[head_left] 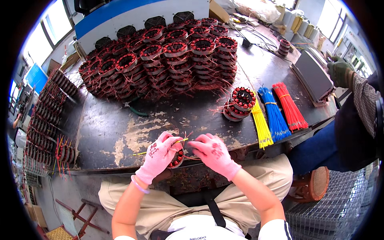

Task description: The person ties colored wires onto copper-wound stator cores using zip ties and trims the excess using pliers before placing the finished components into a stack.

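Stator core [177, 158], wound with copper wire and red insulation, sits at the near edge of the workbench [120, 132], mostly hidden between the two pink-gloved hands. Only a dark, rounded part of it shows under the left hand [159, 156], whose fingers curl closed over its top and pinch a thin yellow sleeve [160, 147] that runs leftward across the bench. The right hand [214, 152] rests just beside the core on its right side, fingers bent inward and touching it; whether it grips a wire cannot be made out, since fine red and copper leads blur together between the thumbs. Farther back, near the bench's right edge, a short stack of finished stators [239, 103] stands beside three tied bundles of sleeving: yellow bundle [261, 124], blue bundle [274, 112] and red bundle [290, 106], the yellow one overhanging the near edge. A large heap of stacked stators [160, 64] fills the far side of the bench. More stators [44, 120] stand in rows on a rack off the left edge. At the right rim another person's green-gloved hand [339, 72] is partly cut off.
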Available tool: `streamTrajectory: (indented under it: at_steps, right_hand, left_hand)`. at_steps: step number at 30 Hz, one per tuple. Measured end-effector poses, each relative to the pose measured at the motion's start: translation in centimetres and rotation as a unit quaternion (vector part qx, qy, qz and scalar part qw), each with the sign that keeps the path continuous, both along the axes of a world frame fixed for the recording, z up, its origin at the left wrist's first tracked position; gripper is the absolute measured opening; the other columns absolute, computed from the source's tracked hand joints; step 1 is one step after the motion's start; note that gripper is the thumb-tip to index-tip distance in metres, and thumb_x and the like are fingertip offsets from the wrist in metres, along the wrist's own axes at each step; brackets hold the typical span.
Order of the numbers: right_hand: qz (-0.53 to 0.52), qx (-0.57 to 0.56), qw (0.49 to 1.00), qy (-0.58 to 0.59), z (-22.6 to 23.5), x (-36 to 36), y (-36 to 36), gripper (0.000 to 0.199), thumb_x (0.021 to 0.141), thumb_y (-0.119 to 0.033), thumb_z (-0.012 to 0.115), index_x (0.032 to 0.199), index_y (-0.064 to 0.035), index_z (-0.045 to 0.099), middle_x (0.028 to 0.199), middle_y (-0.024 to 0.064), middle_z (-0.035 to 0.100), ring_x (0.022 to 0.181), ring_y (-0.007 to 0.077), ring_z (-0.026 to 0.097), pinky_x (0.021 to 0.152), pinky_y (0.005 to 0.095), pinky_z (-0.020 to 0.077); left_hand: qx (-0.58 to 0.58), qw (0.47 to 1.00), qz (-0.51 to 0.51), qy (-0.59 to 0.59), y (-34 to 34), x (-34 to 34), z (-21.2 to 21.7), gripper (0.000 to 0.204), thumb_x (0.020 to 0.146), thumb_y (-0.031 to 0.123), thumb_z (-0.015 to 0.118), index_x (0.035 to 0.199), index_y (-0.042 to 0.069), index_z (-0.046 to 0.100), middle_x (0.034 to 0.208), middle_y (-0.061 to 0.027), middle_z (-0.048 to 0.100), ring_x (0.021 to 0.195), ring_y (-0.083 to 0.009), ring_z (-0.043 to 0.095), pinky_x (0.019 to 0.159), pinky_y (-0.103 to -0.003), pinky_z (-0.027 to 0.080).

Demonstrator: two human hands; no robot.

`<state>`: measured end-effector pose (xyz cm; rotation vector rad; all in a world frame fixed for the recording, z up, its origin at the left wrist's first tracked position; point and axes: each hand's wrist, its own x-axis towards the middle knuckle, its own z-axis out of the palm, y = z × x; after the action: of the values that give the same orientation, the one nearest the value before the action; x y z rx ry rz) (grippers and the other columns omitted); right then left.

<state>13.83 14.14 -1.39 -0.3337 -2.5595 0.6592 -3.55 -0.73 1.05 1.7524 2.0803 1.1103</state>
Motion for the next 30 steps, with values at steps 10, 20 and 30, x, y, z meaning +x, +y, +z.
streamTrajectory:
  at_steps: [10,20,30]
  right_hand:
    - [0.081,0.134,0.988,-0.006,0.1,-1.6,3.4,0.013,0.08,-0.023,0.073,0.087,-0.0128,0.069,0.1,0.0027,0.062,0.101,0.0261,0.057,0.087,0.0427,0.0472]
    - [-0.058,0.036,0.997,0.035,1.4,3.9,1.0,0.014,0.083,-0.02,0.071,0.095,-0.0136,0.07,0.096,0.0017,0.066,0.097,0.0246,0.062,0.082,0.0414,0.0479]
    - [-0.032,-0.012,0.998,-0.057,-0.8,0.8,-3.2,0.015,0.088,-0.022,0.068,0.098,-0.0124,0.072,0.084,0.0065,0.063,0.086,0.0263,0.063,0.076,0.0408,0.0498]
  left_hand:
    - [0.067,0.995,0.022,-0.069,1.6,1.4,-2.0,0.026,0.095,0.008,0.061,0.121,0.009,0.063,0.104,-0.012,0.067,0.092,-0.0315,0.069,0.076,-0.04,0.055]
    - [0.036,0.996,0.042,-0.066,1.6,1.4,-1.5,0.025,0.093,0.007,0.061,0.118,0.008,0.064,0.104,-0.0097,0.067,0.09,-0.0292,0.07,0.075,-0.037,0.055]
    - [0.008,0.999,0.052,-0.013,1.1,1.4,-2.1,0.026,0.094,0.003,0.06,0.119,0.007,0.061,0.106,-0.0107,0.067,0.094,-0.0305,0.069,0.075,-0.039,0.056]
